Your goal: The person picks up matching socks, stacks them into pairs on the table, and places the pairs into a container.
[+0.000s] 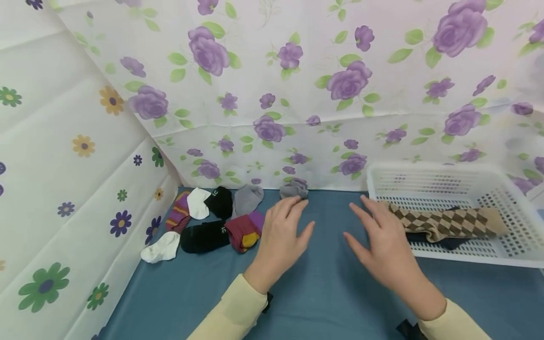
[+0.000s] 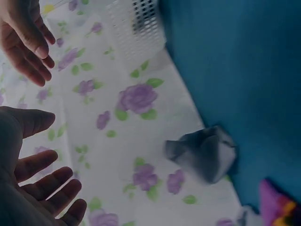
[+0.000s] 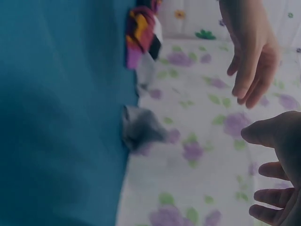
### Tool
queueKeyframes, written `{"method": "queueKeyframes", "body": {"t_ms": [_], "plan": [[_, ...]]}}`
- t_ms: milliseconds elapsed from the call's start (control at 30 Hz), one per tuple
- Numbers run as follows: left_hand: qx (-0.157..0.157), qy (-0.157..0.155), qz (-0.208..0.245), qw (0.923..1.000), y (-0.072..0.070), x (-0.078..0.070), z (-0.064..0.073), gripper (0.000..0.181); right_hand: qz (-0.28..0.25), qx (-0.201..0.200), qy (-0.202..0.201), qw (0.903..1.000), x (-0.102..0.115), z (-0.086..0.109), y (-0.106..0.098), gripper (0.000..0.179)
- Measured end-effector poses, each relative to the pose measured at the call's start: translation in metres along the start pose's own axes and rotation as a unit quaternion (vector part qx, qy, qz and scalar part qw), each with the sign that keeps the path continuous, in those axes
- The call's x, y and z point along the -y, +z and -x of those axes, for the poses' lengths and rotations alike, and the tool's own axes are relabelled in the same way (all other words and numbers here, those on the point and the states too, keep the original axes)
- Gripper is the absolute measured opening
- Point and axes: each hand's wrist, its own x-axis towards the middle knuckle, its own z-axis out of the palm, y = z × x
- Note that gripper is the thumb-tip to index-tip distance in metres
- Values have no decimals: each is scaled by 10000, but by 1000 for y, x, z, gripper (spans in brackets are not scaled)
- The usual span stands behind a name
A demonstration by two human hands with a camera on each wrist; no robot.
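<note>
Both hands are held over the blue cloth, apart from each other and with nothing between their fingers. My left hand (image 1: 278, 236) has its fingers extended and thumb spread. Just past its fingertips, a crumpled grey sock (image 1: 294, 189) sits at the back edge against the floral curtain. That same grey sock (image 2: 207, 155) shows blurred in the left wrist view. My right hand (image 1: 384, 243) is spread with its thumb apart, near the left end of a white basket (image 1: 476, 261). Inside the basket lies a brown-and-beige diamond-patterned sock (image 1: 459, 224), over dark fabric.
At the back left lie several socks: a white sock (image 1: 161, 248), a black sock (image 1: 205, 237), a maroon sock with yellow and purple (image 1: 240, 231), another grey sock (image 1: 247, 199) and others. Floral curtains (image 1: 238, 94) close off the back and left.
</note>
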Motion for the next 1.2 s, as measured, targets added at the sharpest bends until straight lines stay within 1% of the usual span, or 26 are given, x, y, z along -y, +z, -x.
{"method": "queueKeyframes", "body": {"t_ms": [100,200,300,367,533,600,667,767,833,900,1033,1133,1200], "plan": [[281,-84,-147,9995,10,5,16,46,-40,310,162,9994,3,11,13,70],[552,-188,-303,9978,19,9,28,47,-89,554,315,9979,3,21,25,67],[928,-318,-430,9943,27,11,39,48,-71,734,432,9963,1,28,35,64],[1217,-413,-484,9905,31,13,45,48,-23,835,499,9953,-1,32,40,64],[1802,-536,-627,9802,41,21,56,47,69,1112,719,9912,-4,39,49,63],[1966,-545,-682,9766,44,24,58,46,80,1261,800,9888,-5,41,52,62],[2062,-551,-710,9744,45,28,58,45,79,1410,868,9862,-5,42,53,60],[2128,-616,-740,9723,46,35,48,47,50,1589,942,9828,-6,43,55,56],[2146,-744,-733,9711,46,43,36,53,-8,1640,993,9815,-7,43,55,53],[2143,-917,-667,9702,49,52,21,64,-86,1673,1045,9803,-6,42,55,51],[2054,-1223,-469,9699,61,68,-8,86,-251,1667,1141,9791,-1,44,55,53],[2083,-1237,-568,9686,72,73,-27,88,-305,1641,1188,9788,3,47,57,55],[2217,-1176,-666,9657,80,74,-38,85,-319,1658,1206,9782,6,48,58,55]]}}
